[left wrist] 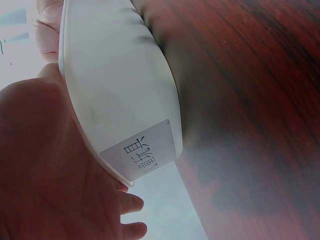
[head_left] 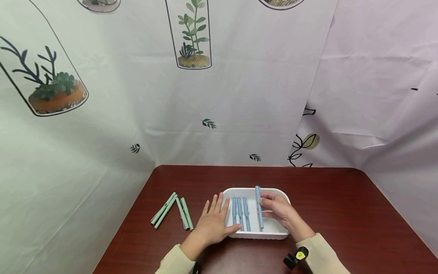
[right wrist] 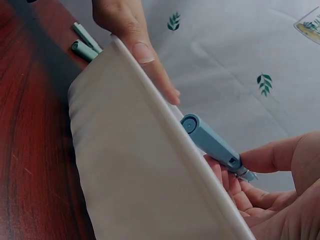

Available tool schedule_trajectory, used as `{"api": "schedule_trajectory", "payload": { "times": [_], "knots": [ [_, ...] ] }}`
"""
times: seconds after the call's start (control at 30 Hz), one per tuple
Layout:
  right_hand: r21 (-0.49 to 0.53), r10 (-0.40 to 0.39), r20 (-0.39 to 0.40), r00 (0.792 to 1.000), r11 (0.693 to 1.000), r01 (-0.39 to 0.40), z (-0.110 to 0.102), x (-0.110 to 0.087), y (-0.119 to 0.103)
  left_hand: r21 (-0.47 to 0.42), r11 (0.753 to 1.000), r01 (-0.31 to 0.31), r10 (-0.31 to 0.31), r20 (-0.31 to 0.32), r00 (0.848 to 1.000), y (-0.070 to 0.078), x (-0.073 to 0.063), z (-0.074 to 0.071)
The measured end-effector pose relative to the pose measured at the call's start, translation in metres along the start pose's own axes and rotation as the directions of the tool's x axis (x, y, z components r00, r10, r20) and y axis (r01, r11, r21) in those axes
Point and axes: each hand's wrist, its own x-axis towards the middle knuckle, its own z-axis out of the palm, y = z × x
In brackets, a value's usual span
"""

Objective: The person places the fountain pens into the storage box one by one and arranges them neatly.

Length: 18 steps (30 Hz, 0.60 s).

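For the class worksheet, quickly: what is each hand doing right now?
Left hand: open, fingers straight, resting on the white tray rim.
Right hand: holding a blue pen over the tray.

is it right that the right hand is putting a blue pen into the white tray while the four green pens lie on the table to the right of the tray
Not quite: the green pens lie left of the white tray, as the head view shows. The rest holds: the right hand holds a blue pen in the tray.
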Motion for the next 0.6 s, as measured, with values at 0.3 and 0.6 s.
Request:
{"api": "schedule_trajectory", "payload": {
  "times": [0.3,0.6],
  "knots": [
    [-0.043,0.019,0.023,1.000,0.999,-0.018,0.0015,0.0031,0.0049,-0.006,1.000,0.004,-0.004,0.003,1.000,0.0017,-0.0009,-0.0028],
    [-0.054,0.045,0.062,0.997,0.998,-0.041,0.0062,0.0082,0.0086,-0.026,1.000,0.004,-0.004,0.002,1.000,0.0033,-0.0012,-0.0042]
  ]
}}
